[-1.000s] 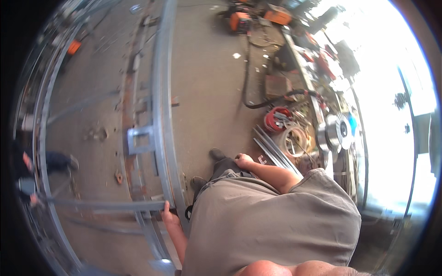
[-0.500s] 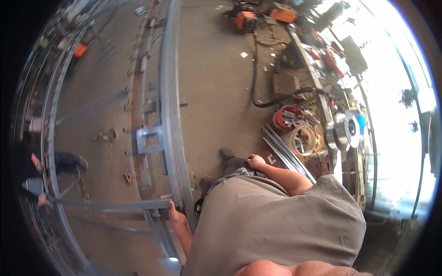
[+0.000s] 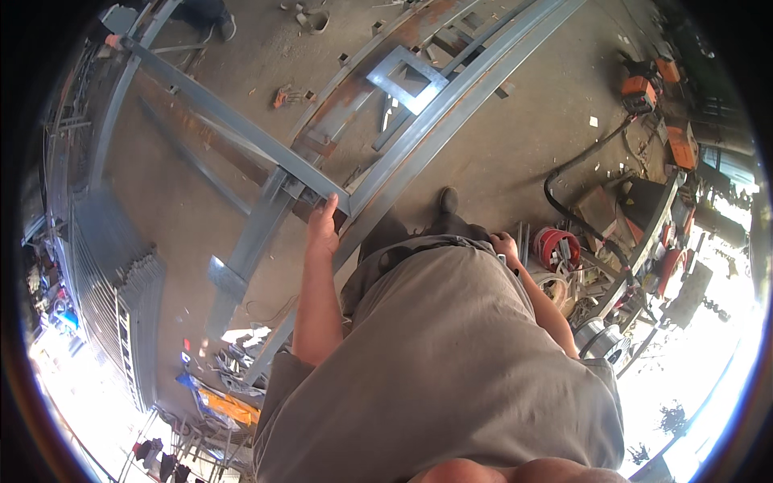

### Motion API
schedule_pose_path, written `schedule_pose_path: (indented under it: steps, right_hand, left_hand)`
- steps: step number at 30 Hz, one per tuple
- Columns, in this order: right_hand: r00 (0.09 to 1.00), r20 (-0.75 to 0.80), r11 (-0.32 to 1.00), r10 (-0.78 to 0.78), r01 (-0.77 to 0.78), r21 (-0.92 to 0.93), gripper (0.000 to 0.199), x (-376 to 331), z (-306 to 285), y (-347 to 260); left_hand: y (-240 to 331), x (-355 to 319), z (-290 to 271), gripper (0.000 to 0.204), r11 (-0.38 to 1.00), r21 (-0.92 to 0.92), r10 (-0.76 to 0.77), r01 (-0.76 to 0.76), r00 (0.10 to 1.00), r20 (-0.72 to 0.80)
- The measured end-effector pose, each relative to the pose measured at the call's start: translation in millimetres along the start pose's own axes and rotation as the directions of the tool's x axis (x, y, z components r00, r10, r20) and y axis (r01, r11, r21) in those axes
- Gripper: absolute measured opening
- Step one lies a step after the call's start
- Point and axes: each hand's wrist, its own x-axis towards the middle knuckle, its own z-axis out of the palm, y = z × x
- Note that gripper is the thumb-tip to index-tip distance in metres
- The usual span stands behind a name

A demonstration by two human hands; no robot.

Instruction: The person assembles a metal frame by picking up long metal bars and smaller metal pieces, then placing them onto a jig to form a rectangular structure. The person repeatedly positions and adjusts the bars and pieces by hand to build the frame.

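My left hand is closed on the near end of a long grey steel bar, its thumb up along the end and its other fingers mostly hidden. That end meets a long steel rail. At the bar's far end, upper left, is another person's hand. My right hand hangs by my right thigh with its fingers curled; whether anything is inside them is hidden. A flat rectangular metal frame sits beside the rail, beyond my left hand.
A work glove lies on the floor between rails. To the right are a red bucket, a wire spool, a black cable and an orange machine. Stacked metal profiles stand at left.
My view has swung left, so the rails now run slantwise and the stacked profiles show. My left hand still grips the bar's end; my right hand remains by my thigh.
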Motion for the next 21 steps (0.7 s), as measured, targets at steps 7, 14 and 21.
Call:
schedule_pose_path:
  steps: [7, 14, 21]
  right_hand:
    - [0.998, 0.060, 1.000, 0.025, -0.024, -0.019, 0.044, -5, -6, -15]
    - [0.998, 0.060, 0.999, -0.020, 0.022, -0.042, 0.045, 2, -10, -9]
    - [0.994, -0.007, 0.993, -0.109, 0.109, 0.044, 0.042, 16, -15, -35]
  left_hand:
    - [-7, -5, 4, 0.066, 0.996, -0.041, 0.081, -0.082, 0.996, -0.020]
    - [-6, -8, 2, 0.057, 0.993, -0.004, 0.120, -0.120, 0.993, -0.004]
    - [-3, -8, 1, 0.055, 0.993, 0.066, 0.097, -0.100, 0.994, 0.046]
